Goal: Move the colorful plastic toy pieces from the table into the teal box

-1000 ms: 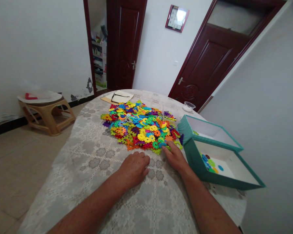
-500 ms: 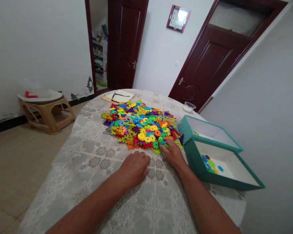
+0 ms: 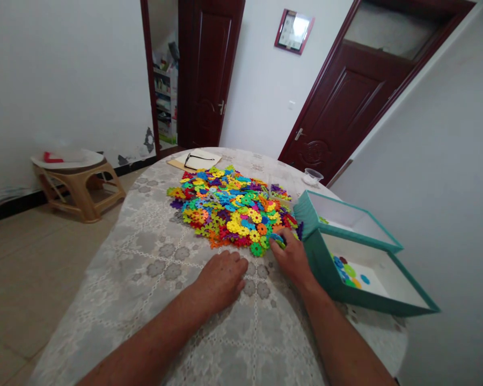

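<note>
Tan stool [image 3: 84, 190] at far left, on the floor well apart from the table. Shelf [image 3: 163, 102] goods behind the doorway: labels too small to read. Black glasses [image 3: 200, 158] lay on paper behind the pile. Left hand [image 3: 223, 273] rested loosely curled on the patterned tablecloth [image 3: 116, 289], underside hidden, couldn't tell if holding anything. Flower-disc pile [image 3: 233, 209] sat mid-table, ahead of both hands. Right hand [image 3: 292, 260], at the pile's near right edge, pinched a blue disc [image 3: 277, 237]. Wall frame [image 3: 293, 31]: print unreadable. Clear bowl [image 3: 313, 176] stood toward the back. Open teal box [image 3: 370, 300], some discs inside, hemmed in the right hand's outer side.
</note>
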Demonstrator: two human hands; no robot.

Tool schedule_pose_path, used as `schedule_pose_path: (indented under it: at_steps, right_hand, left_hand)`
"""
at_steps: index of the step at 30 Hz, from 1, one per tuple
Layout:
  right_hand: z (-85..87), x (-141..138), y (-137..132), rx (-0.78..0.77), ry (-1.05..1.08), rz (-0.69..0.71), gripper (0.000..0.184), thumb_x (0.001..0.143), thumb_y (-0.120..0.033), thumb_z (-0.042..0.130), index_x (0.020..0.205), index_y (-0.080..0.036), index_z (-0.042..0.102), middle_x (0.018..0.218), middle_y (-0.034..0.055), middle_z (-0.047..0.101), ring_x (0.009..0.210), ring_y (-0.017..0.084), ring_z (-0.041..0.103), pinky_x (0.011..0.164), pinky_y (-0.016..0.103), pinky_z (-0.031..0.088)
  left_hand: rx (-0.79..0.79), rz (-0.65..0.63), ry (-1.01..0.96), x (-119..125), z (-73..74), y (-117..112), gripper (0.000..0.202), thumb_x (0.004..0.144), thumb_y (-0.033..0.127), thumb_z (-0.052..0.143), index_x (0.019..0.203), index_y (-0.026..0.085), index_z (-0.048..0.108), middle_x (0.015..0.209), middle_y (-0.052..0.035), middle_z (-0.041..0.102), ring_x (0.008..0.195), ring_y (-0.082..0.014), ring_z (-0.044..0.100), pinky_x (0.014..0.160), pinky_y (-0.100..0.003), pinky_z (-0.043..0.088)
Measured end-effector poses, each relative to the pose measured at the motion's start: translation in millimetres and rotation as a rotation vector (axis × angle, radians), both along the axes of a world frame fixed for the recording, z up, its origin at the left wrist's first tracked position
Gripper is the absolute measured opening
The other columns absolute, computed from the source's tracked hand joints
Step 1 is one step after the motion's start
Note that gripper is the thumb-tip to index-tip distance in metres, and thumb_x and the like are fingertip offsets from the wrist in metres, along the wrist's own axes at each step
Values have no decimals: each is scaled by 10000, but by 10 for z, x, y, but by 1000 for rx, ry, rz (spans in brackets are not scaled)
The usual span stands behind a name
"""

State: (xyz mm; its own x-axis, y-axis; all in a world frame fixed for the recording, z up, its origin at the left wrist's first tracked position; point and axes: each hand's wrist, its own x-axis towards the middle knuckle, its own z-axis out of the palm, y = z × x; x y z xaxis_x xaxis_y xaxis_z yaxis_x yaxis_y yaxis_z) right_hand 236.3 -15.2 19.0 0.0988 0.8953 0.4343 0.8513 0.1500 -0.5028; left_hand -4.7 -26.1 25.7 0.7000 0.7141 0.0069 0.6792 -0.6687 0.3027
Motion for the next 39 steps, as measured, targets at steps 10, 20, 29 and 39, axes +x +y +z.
schedule_pose_path:
  at_steps: [10, 20, 29, 39]
  right_hand:
    - [517, 625, -352, 292, -277, -482, 173, 934, -299, 565, 1047, -200, 652, 858, 72, 697, 697, 221, 574, 691, 315, 359]
    - [574, 979, -491, -34, -387, -682, 181, 961, -201, 546, 1087, -179, 673, 743, 43, 630, 607, 174, 453, 654, 310, 262]
    - [430, 1068, -424, -111, -381, -539, 344, 994, -387, 548, 1192, -139, 682, 1145, 168, 734, 994, 279, 670, 829, 344, 433]
    - [466, 1001, -430, -271, -485, -404, 254, 959, -240, 557, 1168, -196, 694, 973, 133, 781, 903, 280, 724, 762, 335, 435]
  left_hand:
    - [-5, -2, -2, -2, -48, 9, 130, 921, 279, 620, 1033, 214, 615, 1136, -104, 664, 1070, -282, 602, 904, -413, 493]
    - [-37, 5, 38, 19, 19, 16, 117, 934, 284, 605, 1026, 214, 622, 1142, -96, 662, 1052, -266, 599, 906, -396, 480]
    - [-60, 7, 44, 27, 51, 23, 131, 936, 272, 589, 1048, 217, 631, 1156, -98, 660, 1069, -264, 593, 922, -394, 468]
    - [-78, 20, 71, 51, 88, 19, 116, 934, 257, 573, 1028, 216, 628, 1159, -101, 652, 1074, -271, 592, 926, -404, 464]
